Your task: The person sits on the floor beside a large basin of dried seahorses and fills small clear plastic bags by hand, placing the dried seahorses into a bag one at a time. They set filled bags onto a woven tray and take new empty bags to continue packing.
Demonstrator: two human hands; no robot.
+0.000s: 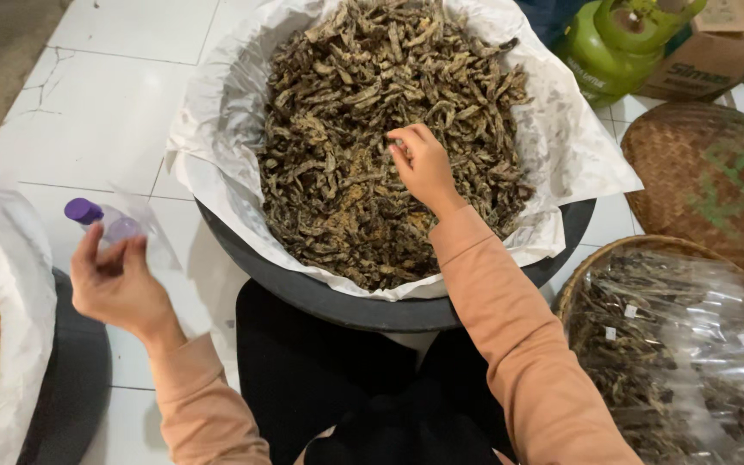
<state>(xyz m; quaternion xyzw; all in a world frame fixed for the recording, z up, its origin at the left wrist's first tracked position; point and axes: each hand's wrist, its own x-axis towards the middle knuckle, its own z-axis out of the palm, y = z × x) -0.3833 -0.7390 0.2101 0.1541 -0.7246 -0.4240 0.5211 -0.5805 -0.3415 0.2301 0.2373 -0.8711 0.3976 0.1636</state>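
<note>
A: What surface lies beneath the scene?
B: A floor of large white tiles [105,103] with thin grey joints; one tile at upper left is cracked.

A: What stands at the edges?
B: A green gas cylinder [617,39] and a cardboard box [716,52] at upper right, with a round woven tray [712,185] just below. The light is even.

Right hand [424,164] pinching dried fish [363,129]; left hand [114,284] holding clear bag [144,228]
</note>
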